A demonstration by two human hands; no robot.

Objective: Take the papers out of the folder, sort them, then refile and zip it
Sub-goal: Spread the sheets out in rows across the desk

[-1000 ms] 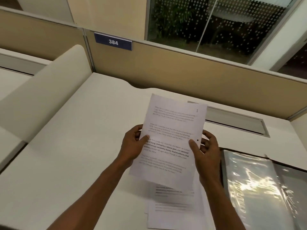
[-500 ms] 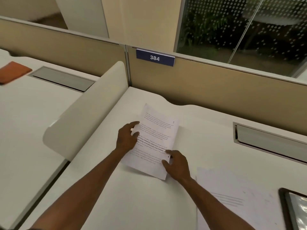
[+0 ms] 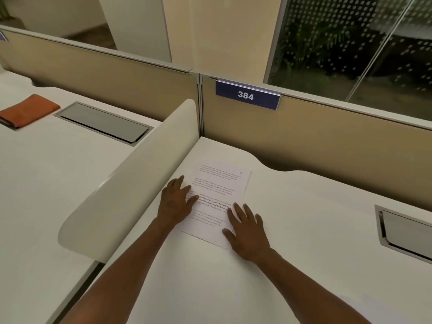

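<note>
A: What has moved since half a second ago?

B: The printed sheet (image 3: 217, 202), then lifted at its near edge between both hands, now lies flat on the white desk (image 3: 304, 230), and the view has swung left, so the paper pile and the folder are out of sight.

A: Take me from the biggest thing down.

B: The desk sits against a tan partition (image 3: 327, 146) that carries a blue plate reading 384 (image 3: 247, 95). A curved cream divider (image 3: 131, 190) separates it from the neighbouring desk, where an orange cloth (image 3: 28, 111) lies beside a grey cable hatch (image 3: 102, 122). A second hatch (image 3: 406, 232) is set into this desk at the right.

A: And the hands?

B: The left hand (image 3: 174, 203) lies flat with straight fingers on the sheet's left edge. The right hand (image 3: 246, 232) is spread wide, fingers pressing the sheet's near right corner. Neither grips anything.
</note>
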